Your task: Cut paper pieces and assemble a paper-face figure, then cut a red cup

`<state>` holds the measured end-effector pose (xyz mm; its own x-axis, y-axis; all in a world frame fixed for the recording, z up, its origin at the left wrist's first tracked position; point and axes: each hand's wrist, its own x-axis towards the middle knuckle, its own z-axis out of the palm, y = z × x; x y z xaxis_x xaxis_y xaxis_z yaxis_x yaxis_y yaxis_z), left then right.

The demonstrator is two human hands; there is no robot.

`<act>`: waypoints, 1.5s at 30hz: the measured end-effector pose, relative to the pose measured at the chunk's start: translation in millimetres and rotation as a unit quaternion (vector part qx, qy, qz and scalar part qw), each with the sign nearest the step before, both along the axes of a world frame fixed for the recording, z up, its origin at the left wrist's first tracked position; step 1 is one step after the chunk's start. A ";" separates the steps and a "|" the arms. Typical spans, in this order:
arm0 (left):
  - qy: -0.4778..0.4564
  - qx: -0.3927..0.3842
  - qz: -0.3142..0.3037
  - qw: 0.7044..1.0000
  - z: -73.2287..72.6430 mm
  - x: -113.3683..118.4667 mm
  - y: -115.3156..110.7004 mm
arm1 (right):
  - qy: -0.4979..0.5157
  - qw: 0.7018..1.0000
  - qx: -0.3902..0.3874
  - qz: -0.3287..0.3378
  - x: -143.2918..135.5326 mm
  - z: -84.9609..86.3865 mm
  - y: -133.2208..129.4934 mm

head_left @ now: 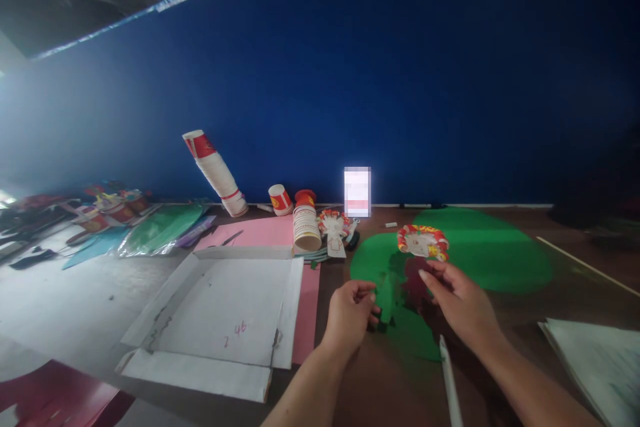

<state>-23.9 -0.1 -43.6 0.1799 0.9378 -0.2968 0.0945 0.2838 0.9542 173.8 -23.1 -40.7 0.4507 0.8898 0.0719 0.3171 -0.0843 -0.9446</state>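
Note:
My right hand (463, 303) pinches a dark maroon rounded piece (415, 278) between thumb and fingers, above the green material. To its left, my left hand (353, 317) is closed with curled fingers; whatever may be in them is hidden. Under and between the hands lies bright green sheet material (385, 257) with an uneven outline and small dark bits. Just beyond the right hand sits a cut-open paper cup (423, 242), with red and yellow curled strips around a pale middle. A thin white stick-like thing (450, 380) lies below the right hand.
A shallow white cardboard tray (215, 310) lies left on pink paper (306, 310). Behind it are a leaning cup stack (217, 177), another stack (306, 227) and a single cup (280, 200). A lit screen (357, 191) stands against the blue wall (400, 67). Papers (595, 367) lie right.

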 end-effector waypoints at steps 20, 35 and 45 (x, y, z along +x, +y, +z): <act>-0.049 -0.012 0.058 0.997 4.1 0.6 1.9 | -0.057 0.998 -0.022 -0.001 6.7 -12.0 4.9; -0.024 0.017 0.052 0.998 -2.1 -0.6 2.6 | -0.105 0.986 0.077 -0.105 10.2 -4.9 0.6; 0.018 0.049 0.071 0.996 -4.7 -4.6 4.4 | -0.345 0.932 -0.106 -0.016 28.1 -9.7 8.6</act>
<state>-28.5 4.2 -48.3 0.0351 0.9780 -0.2058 0.0950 0.2018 0.9748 201.9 -14.5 -50.4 0.3887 0.9038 0.1788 0.8376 -0.2658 -0.4773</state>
